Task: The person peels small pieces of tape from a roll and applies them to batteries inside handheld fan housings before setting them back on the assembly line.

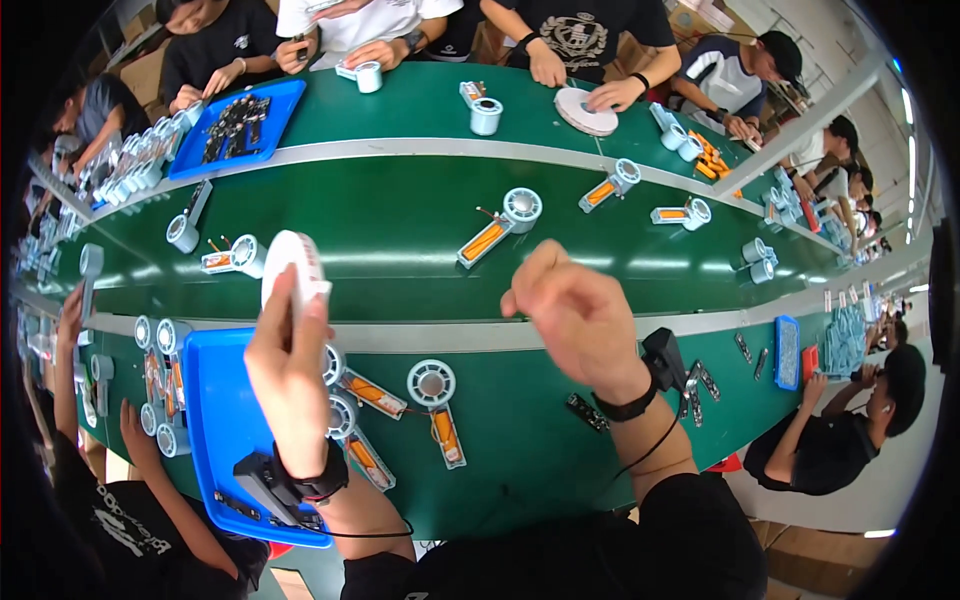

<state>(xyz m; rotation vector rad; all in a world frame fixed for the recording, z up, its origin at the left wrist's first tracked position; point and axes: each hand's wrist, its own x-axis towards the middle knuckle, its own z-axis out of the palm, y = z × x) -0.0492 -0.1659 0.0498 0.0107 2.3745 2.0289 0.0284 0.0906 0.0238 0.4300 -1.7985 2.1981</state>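
In my left hand (285,370), raised over the blue tray, is a white roll (291,262) that looks like a sticker roll. My fingers and thumb clasp it by its lower part, and it stands on edge. My right hand (580,325) is lifted over the bench rail with the fingers curled and the fingertips drawn together; whatever they may hold is too small to make out. Between my arms lie light blue handheld fan bodies (432,383) with round heads and open handles showing orange parts. A dark circuit board (587,412) lies below my right wrist.
The blue tray (222,352) stands at my left, beside more fan bodies (172,440). Beyond the metal rail (450,338), a green conveyor belt (390,270) carries spaced fan bodies (487,240). Co-workers sit opposite and on both sides; one handles another white roll (587,112).
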